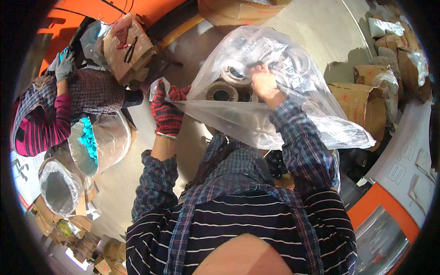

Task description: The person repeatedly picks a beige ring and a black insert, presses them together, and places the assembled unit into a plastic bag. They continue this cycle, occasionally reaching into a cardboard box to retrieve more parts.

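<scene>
In front of me a large clear plastic bag (229,114) holds several round, hollow parts that look like pipe fittings. A white ring-shaped part (233,72) and a grey one (222,93) show at its mouth. My left hand (166,110), in a red and black striped glove, is closed on the bag's left edge and pulls it taut. My bare right hand (264,83) reaches over the near edge into the bag, beside the white part. Its fingers are curled, and what they grip is hidden. More parts on the right show only dimly through the shiny film.
A co-worker in grey gloves (65,68) sits at the left, beside a lined container of turquoise parts (88,140). Pliers (130,50) lie on a cardboard box (118,57). Cardboard boxes (360,103) stand at the right. Dark round parts (275,163) sit under my right forearm.
</scene>
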Motion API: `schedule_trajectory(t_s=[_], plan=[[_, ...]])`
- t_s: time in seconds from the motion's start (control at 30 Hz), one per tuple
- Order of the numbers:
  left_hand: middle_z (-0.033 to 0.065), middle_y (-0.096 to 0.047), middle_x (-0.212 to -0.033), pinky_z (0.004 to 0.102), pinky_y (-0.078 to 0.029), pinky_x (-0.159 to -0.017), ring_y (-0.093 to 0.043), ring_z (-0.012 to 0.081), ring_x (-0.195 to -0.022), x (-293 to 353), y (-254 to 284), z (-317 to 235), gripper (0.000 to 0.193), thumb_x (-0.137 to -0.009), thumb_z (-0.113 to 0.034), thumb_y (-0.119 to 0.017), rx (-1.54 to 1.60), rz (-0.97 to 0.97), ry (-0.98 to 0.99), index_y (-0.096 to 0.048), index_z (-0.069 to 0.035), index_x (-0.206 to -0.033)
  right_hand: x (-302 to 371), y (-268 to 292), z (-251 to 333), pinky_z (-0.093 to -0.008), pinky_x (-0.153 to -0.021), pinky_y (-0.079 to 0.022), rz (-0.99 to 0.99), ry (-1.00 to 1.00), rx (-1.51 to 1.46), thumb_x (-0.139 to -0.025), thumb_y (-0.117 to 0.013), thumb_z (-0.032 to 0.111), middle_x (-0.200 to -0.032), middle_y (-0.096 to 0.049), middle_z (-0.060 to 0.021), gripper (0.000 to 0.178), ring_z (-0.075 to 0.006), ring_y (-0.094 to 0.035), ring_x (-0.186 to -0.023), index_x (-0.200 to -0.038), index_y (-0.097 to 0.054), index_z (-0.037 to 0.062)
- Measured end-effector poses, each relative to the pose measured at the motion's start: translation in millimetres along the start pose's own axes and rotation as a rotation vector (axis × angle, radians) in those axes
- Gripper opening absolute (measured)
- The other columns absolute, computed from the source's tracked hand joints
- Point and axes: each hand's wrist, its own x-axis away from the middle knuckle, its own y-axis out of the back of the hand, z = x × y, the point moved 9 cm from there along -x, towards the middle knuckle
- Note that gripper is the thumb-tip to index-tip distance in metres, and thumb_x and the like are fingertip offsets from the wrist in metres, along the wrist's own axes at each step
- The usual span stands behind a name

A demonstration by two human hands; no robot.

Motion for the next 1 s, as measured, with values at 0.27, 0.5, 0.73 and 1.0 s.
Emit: schedule_trajectory(t_s=[0.27, 0.5, 0.73, 1.0], plan=[[0.0100, -0.066, -0.096, 0.0391, -0.057, -0.080, -0.067, 0.0187, -0.087, 1, -32, -14, 0.053, -0.082, -0.037, -0.079, -0.937, 0.123, -0.149, -0.059, -0.003, -0.117, 34, 159, -109, -0.0322, -0.074, -0.054, -0.452, 0.011, -0.926, -0.090, -0.060, 0.002, -0.086, -0.071, -0.0085, 0.010, -0.0159, -0.068, -0.079, -0.096, -0.067, 0.0021], [0.0204, -0.044, -0.145, 0.0474, -0.050, -0.095, -0.058, 0.0378, -0.119, -12, -64, 23, 0.117, -0.062, -0.039, -0.088, -2.256, 0.610, -0.130, -0.020, -0.025, -0.156, 98, 149, -84, -0.0228, -0.078, -0.045, -0.434, -0.104, -1.054, -0.093, -0.062, 0.001, -0.087, -0.063, 0.0010, 0.003, -0.0079, -0.055, -0.083, -0.095, -0.063, 0.0001], [0.0202, -0.068, -0.097, 0.0470, -0.051, -0.081, -0.065, 0.0376, -0.096, -47, -53, 77, 0.039, -0.082, -0.042, -0.070, -2.011, 0.774, 0.101, -0.070, -0.010, -0.104, 103, 73, 19, -0.0393, -0.096, -0.045, -0.280, 0.056, -0.862, -0.078, -0.076, 0.012, -0.117, -0.062, -0.0152, 0.035, -0.0319, -0.057, -0.113, -0.109, -0.064, 0.0031], [0.0182, -0.069, -0.097, 0.0394, -0.052, -0.073, -0.065, 0.0313, -0.081, -3, -100, 118, 0.028, -0.083, -0.020, -0.063, -1.298, 0.553, -0.332, -0.065, -0.003, -0.105, 115, 36, 48, -0.0482, -0.112, -0.032, -0.345, 0.070, -0.800, -0.050, -0.094, 0.031, -0.142, -0.041, -0.0305, 0.118, -0.0440, -0.039, -0.135, -0.143, -0.034, -0.0093]])
